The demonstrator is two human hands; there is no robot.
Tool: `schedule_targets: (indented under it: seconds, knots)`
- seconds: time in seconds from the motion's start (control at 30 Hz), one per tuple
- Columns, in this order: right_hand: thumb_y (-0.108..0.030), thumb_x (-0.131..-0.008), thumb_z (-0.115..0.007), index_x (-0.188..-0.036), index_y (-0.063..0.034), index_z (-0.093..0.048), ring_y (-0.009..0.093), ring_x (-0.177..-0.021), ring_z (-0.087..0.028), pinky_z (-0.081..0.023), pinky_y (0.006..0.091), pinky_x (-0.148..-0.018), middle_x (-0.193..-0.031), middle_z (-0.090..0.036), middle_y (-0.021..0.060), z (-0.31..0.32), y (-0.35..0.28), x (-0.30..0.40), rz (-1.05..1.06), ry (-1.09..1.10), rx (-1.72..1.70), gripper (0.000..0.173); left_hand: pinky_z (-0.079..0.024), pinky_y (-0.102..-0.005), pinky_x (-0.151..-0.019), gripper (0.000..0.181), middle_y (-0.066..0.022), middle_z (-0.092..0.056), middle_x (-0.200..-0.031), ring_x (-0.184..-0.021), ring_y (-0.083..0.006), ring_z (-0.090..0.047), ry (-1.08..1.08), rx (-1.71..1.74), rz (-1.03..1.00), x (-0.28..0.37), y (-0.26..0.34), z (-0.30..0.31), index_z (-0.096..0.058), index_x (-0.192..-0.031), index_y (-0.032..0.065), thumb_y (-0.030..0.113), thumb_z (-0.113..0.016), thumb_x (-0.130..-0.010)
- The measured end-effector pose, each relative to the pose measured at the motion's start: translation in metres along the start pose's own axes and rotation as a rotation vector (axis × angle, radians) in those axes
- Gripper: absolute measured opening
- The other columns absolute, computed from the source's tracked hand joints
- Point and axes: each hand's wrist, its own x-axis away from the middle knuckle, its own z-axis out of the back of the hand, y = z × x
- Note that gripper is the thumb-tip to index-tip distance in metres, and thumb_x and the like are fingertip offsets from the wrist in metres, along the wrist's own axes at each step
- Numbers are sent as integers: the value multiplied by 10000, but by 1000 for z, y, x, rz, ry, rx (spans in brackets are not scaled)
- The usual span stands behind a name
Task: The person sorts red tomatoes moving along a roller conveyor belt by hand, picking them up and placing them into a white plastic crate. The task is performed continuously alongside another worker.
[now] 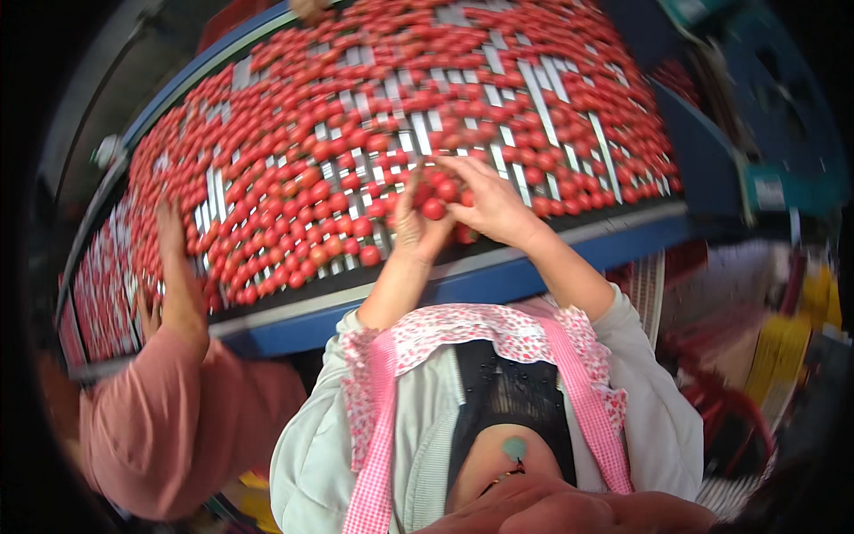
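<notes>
Between my two hands, above the near edge of the conveyor, are several small red tomatoes [434, 208]. My left hand [415, 223] cups them from the left, palm turned inward. My right hand [492, 203] curves over their right side, its thumb and fingers touching or close to them. Around and beneath both hands, many more red tomatoes [320, 190] lie spread over the conveyor's metal rollers [537, 103]. The tomatoes under my palms are partly hidden.
A blue and grey conveyor rail [480, 279] runs in front of me. At left, a co-worker in a pink shirt [153, 420] reaches a hand [170, 230] over the tomatoes. Another person's hand [308, 8] shows at the far edge. Yellow crates [777, 357] stand at right.
</notes>
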Motion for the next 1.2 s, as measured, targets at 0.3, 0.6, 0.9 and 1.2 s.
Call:
schedule_targets:
  seconds: [0.3, 0.6, 0.9, 1.2]
  knots:
    - [-462, -964, -429, -1232, -44, -501, 167, -869, -595, -502, 276, -679, -1146, -584, 129, 103, 89, 143, -436, 371, -1582, 502, -529, -381, -789, 340, -109, -540, -1225, -1101, -250, -557, -21, 44, 297, -8, -76, 8, -523, -1206, 140, 235, -612, -892]
    - [-358, -924, -514, -1078, -36, -543, 207, -860, -577, -489, 329, -711, -1000, -599, 127, 136, 170, 286, -470, 1122, -1612, 359, -510, -317, -653, 218, -52, -569, -1078, -906, -207, -597, -20, -497, 369, -3, -139, -10, -549, -1082, 137, 231, -610, -894]
    - [79, -818, -562, -1285, 20, -445, 236, -979, -582, -515, 421, -925, -1087, -527, 138, 99, 226, 327, -657, 1207, -1323, 485, -527, -304, -659, 253, -56, -566, -1042, -871, -201, -609, -71, -1080, 179, 9, -158, -18, -532, -1103, 92, 242, -595, -909]
    - [85, -788, -630, -1216, -42, -528, 163, -955, -594, -525, 296, -873, -1063, -551, 92, 109, 229, 341, -389, 973, -1081, 458, -525, -304, -664, 252, -50, -557, -1069, -869, -190, -605, -16, -1117, 128, 3, -175, -25, -538, -1108, 108, 250, -599, -909]
